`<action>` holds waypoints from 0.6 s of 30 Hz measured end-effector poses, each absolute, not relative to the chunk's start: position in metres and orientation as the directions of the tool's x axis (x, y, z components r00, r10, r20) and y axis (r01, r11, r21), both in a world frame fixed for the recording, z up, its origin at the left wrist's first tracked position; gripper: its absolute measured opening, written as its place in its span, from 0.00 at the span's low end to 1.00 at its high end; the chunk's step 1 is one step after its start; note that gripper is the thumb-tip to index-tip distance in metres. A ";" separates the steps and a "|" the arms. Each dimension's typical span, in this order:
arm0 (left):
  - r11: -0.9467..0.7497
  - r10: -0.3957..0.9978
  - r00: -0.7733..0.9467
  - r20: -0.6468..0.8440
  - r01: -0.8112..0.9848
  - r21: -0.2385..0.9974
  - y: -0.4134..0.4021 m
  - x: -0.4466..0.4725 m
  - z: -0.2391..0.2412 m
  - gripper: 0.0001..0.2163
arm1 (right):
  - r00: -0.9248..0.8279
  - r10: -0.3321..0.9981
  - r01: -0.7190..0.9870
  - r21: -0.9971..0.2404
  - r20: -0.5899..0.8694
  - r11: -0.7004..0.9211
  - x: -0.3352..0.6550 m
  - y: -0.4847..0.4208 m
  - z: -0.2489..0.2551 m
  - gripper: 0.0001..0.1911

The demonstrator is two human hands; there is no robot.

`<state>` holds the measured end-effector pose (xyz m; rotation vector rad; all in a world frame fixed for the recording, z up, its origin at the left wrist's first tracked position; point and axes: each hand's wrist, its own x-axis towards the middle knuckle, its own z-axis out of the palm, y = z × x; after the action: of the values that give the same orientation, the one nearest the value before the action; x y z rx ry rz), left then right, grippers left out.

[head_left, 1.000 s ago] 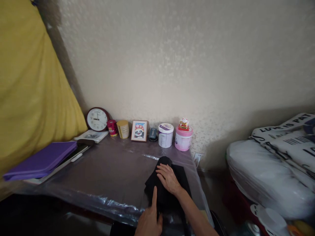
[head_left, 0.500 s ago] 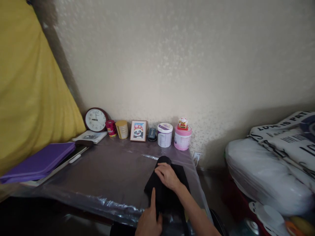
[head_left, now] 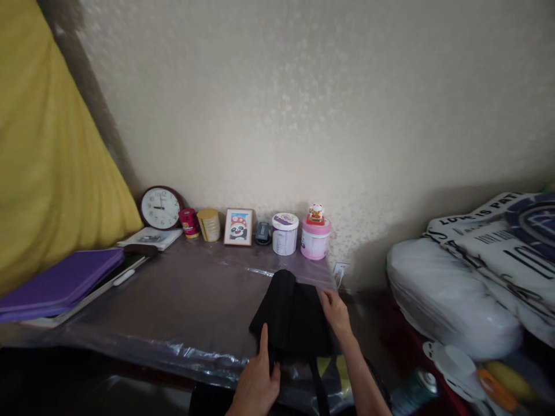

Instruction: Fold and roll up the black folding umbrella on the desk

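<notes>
A black cloth (head_left: 290, 320) with a long strap (head_left: 319, 387) lies partly folded near the table's right front corner; I cannot tell whether it is a bag or an apron. The strap hangs over the front edge. At the cloth's near left side, my left hand (head_left: 258, 378) has its index finger stretched along the fabric, the thumb beside a dark bit of it and the other fingers curled. My right hand (head_left: 336, 312) is closed in a pinch at the cloth's right edge.
Clear plastic covers the table (head_left: 195, 306). Along the wall stand a clock (head_left: 160, 207), a framed panda picture (head_left: 238, 227), a white tub (head_left: 285, 237) and a pink tub (head_left: 315, 240) bearing a cat figurine (head_left: 316, 214). Purple folders (head_left: 65, 280) lie left; a wrapped white bundle (head_left: 446, 294) sits right.
My right hand has moved from the cloth's top middle to its right edge, and more of the cloth shows. My left hand stays at the near left side. The view has shifted slightly right.
</notes>
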<state>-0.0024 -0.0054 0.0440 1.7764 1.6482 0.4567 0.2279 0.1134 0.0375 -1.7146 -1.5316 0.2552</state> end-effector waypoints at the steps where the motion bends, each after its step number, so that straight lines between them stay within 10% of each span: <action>1: 0.026 0.973 0.134 -0.188 0.746 0.666 -0.006 -0.003 0.045 0.32 | 0.240 0.920 0.727 -0.685 0.310 0.041 0.232 0.107 0.035 0.16; 18: 0.035 0.974 0.117 -0.193 0.767 0.641 -0.006 -0.002 0.046 0.33 | 0.156 0.956 0.564 -0.817 0.249 0.121 0.208 0.086 0.047 0.18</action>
<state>-0.0023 -0.0063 0.0456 1.7759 1.6943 0.4261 0.2076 0.0864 0.0471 -1.5525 -1.5169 0.5608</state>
